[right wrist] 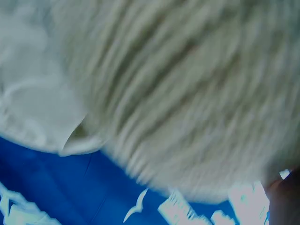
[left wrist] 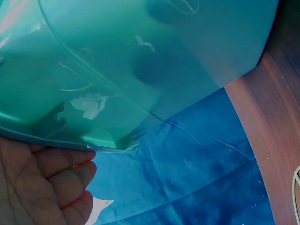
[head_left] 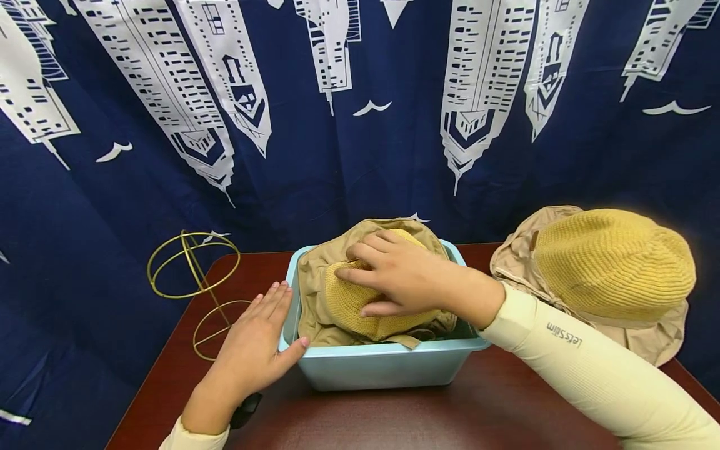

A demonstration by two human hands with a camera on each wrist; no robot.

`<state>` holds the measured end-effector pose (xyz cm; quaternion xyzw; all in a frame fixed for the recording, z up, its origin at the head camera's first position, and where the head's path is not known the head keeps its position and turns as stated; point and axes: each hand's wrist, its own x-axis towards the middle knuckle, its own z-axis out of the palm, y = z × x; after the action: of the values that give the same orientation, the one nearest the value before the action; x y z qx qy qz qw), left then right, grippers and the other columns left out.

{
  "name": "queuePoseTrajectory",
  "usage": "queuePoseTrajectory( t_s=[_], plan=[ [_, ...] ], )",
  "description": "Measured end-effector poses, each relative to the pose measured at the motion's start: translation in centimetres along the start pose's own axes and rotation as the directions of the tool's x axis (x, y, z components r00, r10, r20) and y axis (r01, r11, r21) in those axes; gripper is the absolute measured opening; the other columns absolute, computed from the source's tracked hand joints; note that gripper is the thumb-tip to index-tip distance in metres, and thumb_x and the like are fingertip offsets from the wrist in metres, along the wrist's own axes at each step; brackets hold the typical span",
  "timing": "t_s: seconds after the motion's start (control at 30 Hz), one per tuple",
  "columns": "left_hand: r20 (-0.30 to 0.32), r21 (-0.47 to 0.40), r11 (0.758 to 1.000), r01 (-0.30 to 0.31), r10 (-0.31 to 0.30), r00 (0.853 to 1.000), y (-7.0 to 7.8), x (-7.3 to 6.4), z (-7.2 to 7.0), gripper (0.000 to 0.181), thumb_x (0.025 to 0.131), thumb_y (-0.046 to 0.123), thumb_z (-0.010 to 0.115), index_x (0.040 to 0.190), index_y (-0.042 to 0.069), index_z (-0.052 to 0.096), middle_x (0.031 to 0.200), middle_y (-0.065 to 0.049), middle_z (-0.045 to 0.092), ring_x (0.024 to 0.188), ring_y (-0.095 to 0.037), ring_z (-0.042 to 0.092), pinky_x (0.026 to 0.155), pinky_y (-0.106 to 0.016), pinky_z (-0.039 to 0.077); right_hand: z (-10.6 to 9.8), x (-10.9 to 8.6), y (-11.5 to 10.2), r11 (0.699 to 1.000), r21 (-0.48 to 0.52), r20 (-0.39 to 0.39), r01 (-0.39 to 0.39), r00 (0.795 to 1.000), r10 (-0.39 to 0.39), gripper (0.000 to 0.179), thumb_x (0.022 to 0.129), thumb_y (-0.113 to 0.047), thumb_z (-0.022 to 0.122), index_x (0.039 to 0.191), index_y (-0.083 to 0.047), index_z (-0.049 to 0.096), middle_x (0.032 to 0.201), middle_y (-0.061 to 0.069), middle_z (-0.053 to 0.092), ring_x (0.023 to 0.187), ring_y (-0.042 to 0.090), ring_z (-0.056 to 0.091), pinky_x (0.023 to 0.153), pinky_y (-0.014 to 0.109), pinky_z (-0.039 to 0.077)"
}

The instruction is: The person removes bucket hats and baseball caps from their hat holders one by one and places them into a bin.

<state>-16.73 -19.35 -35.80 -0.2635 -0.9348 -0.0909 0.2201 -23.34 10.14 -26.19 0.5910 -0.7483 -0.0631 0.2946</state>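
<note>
A yellow ribbed knit hat (head_left: pixel 352 306) lies on bunched beige cloth (head_left: pixel 315 306) inside a light blue plastic bin (head_left: pixel 388 369). My right hand (head_left: pixel 399 275) rests over the crown of this hat, fingers spread and lightly bent, with the thumb apart from them. Pale ribbed knit (right wrist: pixel 187 103), blurred and very close, fills most of the right wrist view. On the bin's left rim lies my left hand (head_left: pixel 253 344), its fingers extended and the thumb along the near corner. In the left wrist view, the fingers (left wrist: pixel 70 183) meet the rim beside the bin's glossy wall (left wrist: pixel 117 70).
At the right of the table (head_left: pixel 495 400) sits another yellow knit hat (head_left: pixel 619 265) with beige cloth (head_left: pixel 630 344) under it. A gold wire hat stand (head_left: pixel 197 275) stands behind my left hand. A navy curtain (head_left: pixel 382 169) with white building prints hangs behind the table.
</note>
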Motion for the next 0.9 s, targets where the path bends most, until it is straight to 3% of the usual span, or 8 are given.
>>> queuePoseTrajectory(
  t_s=[0.1,0.23,0.43,0.67,0.9],
  plan=[
    [0.008,-0.003,1.000,-0.002,0.002,1.000,0.0,0.2,0.1,0.079,0.089,0.050,0.061,0.141,-0.008,0.048,0.148,-0.022,0.046,0.141,-0.035,0.038,0.113,-0.052,0.032,-1.0,-1.2,1.1,0.996,0.063,-0.017,-0.065,0.998,0.066,0.069,0.087,-0.063,0.063,0.136,-0.016,0.058,0.132,0.015,0.053,0.123,0.033,0.049,0.100,0.050,0.041],
    [0.018,-0.002,1.000,0.000,0.000,1.000,0.0,0.1,0.1,0.080,0.090,0.051,0.059,0.142,-0.008,0.048,0.148,-0.021,0.046,0.142,-0.035,0.037,0.113,-0.052,0.031,-1.4,-2.4,2.2,0.982,0.115,0.054,-0.148,0.988,0.143,0.081,0.085,-0.069,0.059,0.146,-0.018,0.049,0.147,0.016,0.044,0.137,0.035,0.038,0.106,0.054,0.036],
    [0.009,-0.002,1.000,-0.006,0.006,1.000,0.0,0.1,0.2,0.079,0.089,0.049,0.061,0.142,-0.008,0.048,0.148,-0.022,0.046,0.141,-0.035,0.037,0.113,-0.053,0.032,0.1,-2.5,2.4,0.977,0.158,0.146,-0.146,0.982,0.123,0.099,0.081,-0.078,0.055,0.157,-0.020,0.030,0.156,0.017,0.035,0.144,0.035,0.029,0.112,0.058,0.029],
    [0.006,-0.010,1.000,-0.003,0.003,1.000,0.0,0.0,0.2,0.081,0.089,0.051,0.061,0.142,-0.008,0.047,0.148,-0.021,0.045,0.142,-0.034,0.037,0.113,-0.053,0.031,1.5,-1.5,2.2,0.974,0.177,0.239,-0.143,0.966,0.098,0.102,0.080,-0.083,0.049,0.159,-0.023,0.026,0.161,0.014,0.026,0.149,0.036,0.017,0.116,0.059,0.019],
    [0.020,-0.008,1.000,0.010,-0.009,1.000,-0.1,0.1,0.1,0.081,0.089,0.052,0.061,0.143,-0.007,0.046,0.150,-0.020,0.044,0.143,-0.032,0.034,0.114,-0.052,0.030,2.7,-0.5,2.2,0.969,0.174,0.328,-0.174,0.938,0.110,0.101,0.079,-0.087,0.042,0.160,-0.030,0.022,0.165,0.009,0.016,0.149,0.039,0.011,0.113,0.066,0.019]
  ],
)
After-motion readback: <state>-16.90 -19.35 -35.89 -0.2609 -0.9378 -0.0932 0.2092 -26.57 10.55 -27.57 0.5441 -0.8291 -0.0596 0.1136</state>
